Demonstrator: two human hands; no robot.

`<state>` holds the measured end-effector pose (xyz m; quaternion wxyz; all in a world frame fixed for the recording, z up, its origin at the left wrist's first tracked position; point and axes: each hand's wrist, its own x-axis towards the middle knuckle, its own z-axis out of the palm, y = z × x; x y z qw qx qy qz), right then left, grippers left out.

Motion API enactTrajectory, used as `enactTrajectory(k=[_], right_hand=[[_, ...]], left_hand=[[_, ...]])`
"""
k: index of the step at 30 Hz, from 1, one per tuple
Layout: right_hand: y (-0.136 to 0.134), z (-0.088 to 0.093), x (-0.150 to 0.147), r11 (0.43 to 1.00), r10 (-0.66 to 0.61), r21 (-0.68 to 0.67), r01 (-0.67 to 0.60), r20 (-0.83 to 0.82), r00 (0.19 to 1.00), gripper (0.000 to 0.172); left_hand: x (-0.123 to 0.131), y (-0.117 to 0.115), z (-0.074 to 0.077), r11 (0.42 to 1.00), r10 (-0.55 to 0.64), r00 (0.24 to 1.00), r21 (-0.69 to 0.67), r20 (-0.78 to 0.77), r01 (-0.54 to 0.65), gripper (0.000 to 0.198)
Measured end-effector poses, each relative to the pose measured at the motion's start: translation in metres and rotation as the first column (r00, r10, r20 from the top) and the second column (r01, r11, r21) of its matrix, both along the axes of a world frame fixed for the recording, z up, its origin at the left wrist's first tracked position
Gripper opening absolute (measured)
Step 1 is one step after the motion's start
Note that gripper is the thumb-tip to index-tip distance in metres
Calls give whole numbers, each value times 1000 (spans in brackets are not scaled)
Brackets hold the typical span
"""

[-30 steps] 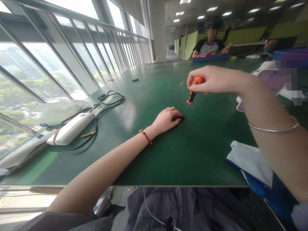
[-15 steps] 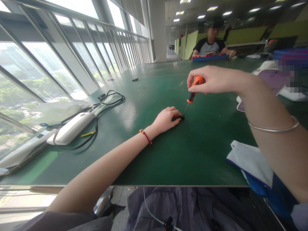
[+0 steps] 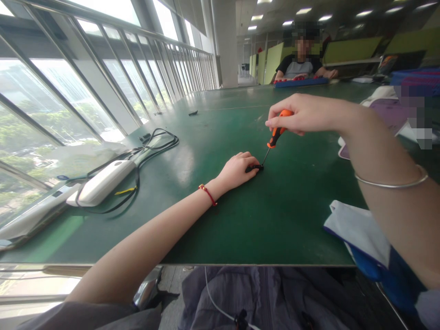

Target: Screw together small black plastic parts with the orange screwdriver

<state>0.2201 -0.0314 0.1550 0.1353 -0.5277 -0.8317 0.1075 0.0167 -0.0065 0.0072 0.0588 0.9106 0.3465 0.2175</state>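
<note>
My left hand (image 3: 237,170) rests on the green table (image 3: 213,215) with its fingers closed on a small black part (image 3: 255,168), pinning it down. My right hand (image 3: 299,113) is above it, fingers wrapped round the orange-and-black handle of a small screwdriver (image 3: 275,135). The screwdriver leans down to the left and its thin metal tip meets the black part. A red string bracelet sits on my left wrist and a silver bangle on my right forearm.
A white device (image 3: 103,182) with black cables (image 3: 151,146) lies at the left near the window railing. Blue-and-white cloth (image 3: 360,238) sits at the right front edge. Another person (image 3: 302,59) sits at the far end behind a blue tray (image 3: 300,82). A small black piece (image 3: 193,113) lies far back.
My right hand's fingers have shifted slightly round the screwdriver handle, which has tilted a little. My left hand and the black part have stayed put.
</note>
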Motion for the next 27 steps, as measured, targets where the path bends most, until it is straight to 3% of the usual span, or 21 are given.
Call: enactTrajectory(k=[3, 9, 15, 22, 27], right_hand=[[-1, 0, 0, 1000, 2, -3, -2, 0, 1000, 40], [0, -2, -1, 1000, 23, 22, -22, -30, 999, 30], [-5, -1, -3, 1000, 24, 1, -24, -14, 1000, 39], [-2, -1, -4, 998, 28, 58, -27, -4, 1000, 26], [-2, -2, -3, 1000, 8, 21, -8, -13, 1000, 41]], left_hand=[[0, 0, 0, 1000, -2, 1000, 1, -4, 2, 21], [0, -1, 0, 1000, -6, 1000, 13, 5, 6, 21], [0, -2, 1, 1000, 5, 1000, 14, -6, -5, 20], [1, -1, 1, 1000, 3, 1000, 11, -11, -3, 21], [0, -1, -1, 1000, 1, 1000, 30, -11, -1, 21]])
